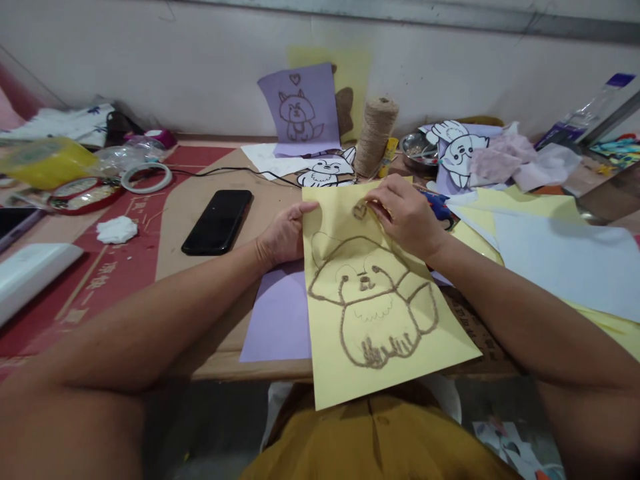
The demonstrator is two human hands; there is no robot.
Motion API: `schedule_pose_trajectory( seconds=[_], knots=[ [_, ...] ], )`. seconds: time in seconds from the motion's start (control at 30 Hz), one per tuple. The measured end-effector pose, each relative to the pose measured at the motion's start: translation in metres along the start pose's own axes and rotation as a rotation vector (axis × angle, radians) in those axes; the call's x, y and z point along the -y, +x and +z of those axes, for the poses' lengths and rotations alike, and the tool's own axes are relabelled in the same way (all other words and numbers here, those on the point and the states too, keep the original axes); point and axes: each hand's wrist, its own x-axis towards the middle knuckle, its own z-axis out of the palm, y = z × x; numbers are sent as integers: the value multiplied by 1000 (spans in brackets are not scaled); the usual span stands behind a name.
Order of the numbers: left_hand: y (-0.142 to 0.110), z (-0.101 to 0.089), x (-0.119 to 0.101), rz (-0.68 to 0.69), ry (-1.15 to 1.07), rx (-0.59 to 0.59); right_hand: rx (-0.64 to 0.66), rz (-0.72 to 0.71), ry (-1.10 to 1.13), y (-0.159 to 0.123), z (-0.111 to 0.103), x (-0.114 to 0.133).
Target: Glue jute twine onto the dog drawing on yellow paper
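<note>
A yellow sheet (380, 347) with a dog outlined in brown twine lies in front of me, its lower edge hanging over the table edge. My left hand (285, 233) grips the sheet's upper left edge, thumb on top. My right hand (407, 213) rests on the top of the sheet, its fingers pinched at a small twine heart (359, 211) near the upper edge. A purple sheet (280, 317) lies partly under the yellow one.
A black phone (218, 221) lies to the left of my left hand. Behind are a twine spool (376, 133), a purple dog drawing (300, 110) against the wall, paper dog cut-outs (327, 171), a metal bowl (417, 150), tape rolls (147, 177) and stacked paper sheets (560, 257) at right.
</note>
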Motion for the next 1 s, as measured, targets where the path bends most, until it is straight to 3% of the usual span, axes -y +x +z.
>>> schedule_pose_trajectory(
  seconds=[0.13, 0.23, 0.37, 0.5, 0.6, 0.7, 0.83, 1.0],
  knots=[
    [0, 4, 0, 8, 1, -68, 13, 7, -29, 0, 3, 3],
    [1, 3, 0, 46, -20, -98, 9, 120, -8, 2, 0, 4],
    [4, 3, -1, 132, -60, -182, -154, 308, 71, 6, -5, -7],
    [5, 9, -3, 222, -91, -277, -349, 456, 207, 3, 0, -38],
    [5, 16, -4, 237, -97, -291, -397, 496, 343, -1, 7, -55],
    [4, 20, -4, 246, -96, -318, -351, 494, 424, -2, 11, -51],
    [4, 17, -3, 244, -100, -278, -216, 498, 385, 2, 5, -21],
    [2, 14, -3, 184, -90, -229, -61, 322, 173, 7, -7, 0]
  ],
)
